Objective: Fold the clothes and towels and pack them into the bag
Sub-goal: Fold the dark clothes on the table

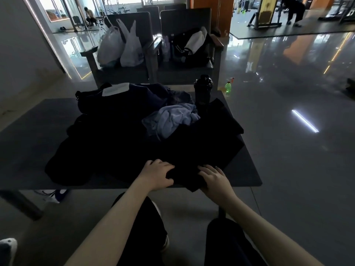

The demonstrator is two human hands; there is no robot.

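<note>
A black garment [201, 150] is clutched by the left hand [157, 173] and pressed by the flat-fingered right hand [213, 177], the blue towel [172, 120] at 12 o'clock left unfolded.

Left hand [157, 174]: curled round the near edge of the dark garment [192, 160], with the fingers set above and the thumb below.
Right hand [215, 178]: laid flat on the same garment, fingers spread and nearly straight.
Forearms: bare, stretched forward, drawn closer at the wrists.
</note>
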